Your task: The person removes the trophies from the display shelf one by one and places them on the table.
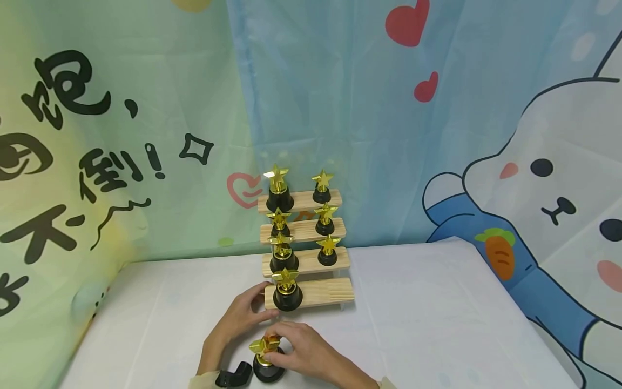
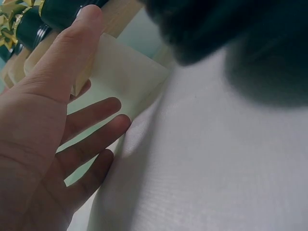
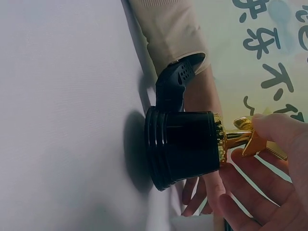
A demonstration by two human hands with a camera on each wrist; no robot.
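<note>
My right hand pinches a gold star trophy by its star, thumb on one side and fingers on the other. The trophy's black round base is close over the white cloth in the right wrist view. At the left end of the lowest step of a wooden tiered stand, my left hand has its thumb along the front edge and its forefinger behind the board. The other fingers are extended and spread in the left wrist view. Beside that thumb stands another star trophy on the lowest step.
More star trophies stand on the upper steps, larger ones like this trophy on the left and smaller ones like this trophy on the right. A white cloth covers the table. Behind hangs a printed curtain. A black wrist device sits on my left wrist.
</note>
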